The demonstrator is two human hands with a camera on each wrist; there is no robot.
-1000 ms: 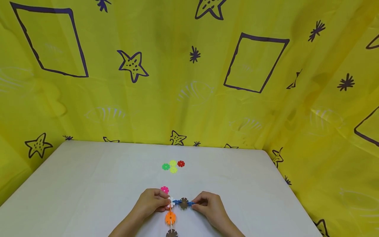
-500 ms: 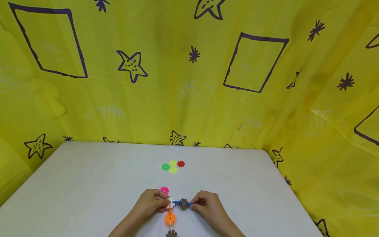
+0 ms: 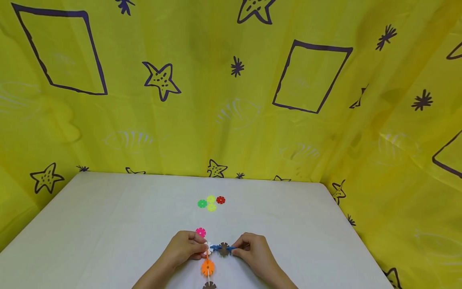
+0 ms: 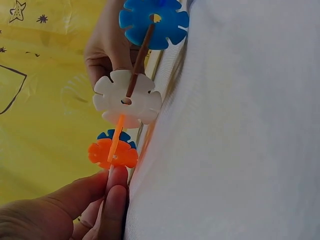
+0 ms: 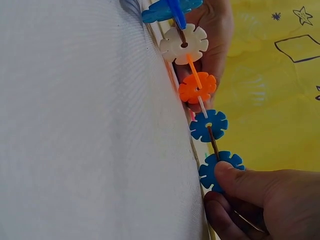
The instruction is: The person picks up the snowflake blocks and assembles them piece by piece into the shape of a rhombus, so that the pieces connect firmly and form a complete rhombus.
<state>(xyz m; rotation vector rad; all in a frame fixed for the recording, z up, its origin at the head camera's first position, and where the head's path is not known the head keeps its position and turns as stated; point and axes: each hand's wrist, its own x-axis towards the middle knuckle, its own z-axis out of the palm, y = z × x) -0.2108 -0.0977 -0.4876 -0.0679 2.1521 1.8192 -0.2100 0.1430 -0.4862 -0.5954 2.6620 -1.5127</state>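
Observation:
A chain of notched, flower-shaped plastic discs is slotted together in front of me. My left hand [image 3: 187, 245] pinches the white disc [image 3: 209, 249] at its corner. My right hand [image 3: 254, 253] pinches a blue disc [image 5: 225, 156] at the right end between thumb and fingers. Between the hands, a dark brown disc [image 3: 224, 249] sits between blue discs seen edge-on. An orange disc [image 3: 207, 267] and another brown disc [image 3: 209, 285] run down toward me from the corner; the lower end leaves the head view. Fingertips cover part of both held discs.
A loose pink disc [image 3: 200, 232] lies just beyond the left hand. Farther back on the white table [image 3: 288, 216] lie a green disc [image 3: 202, 203], two yellow discs [image 3: 211, 207] and a red disc [image 3: 221, 200]. A yellow patterned curtain [image 3: 202, 132] surrounds the table's far side.
The right hand's fingertips have shifted very slightly left along the end blue disc. Left hand and the rest of the chain look almost unmoved.

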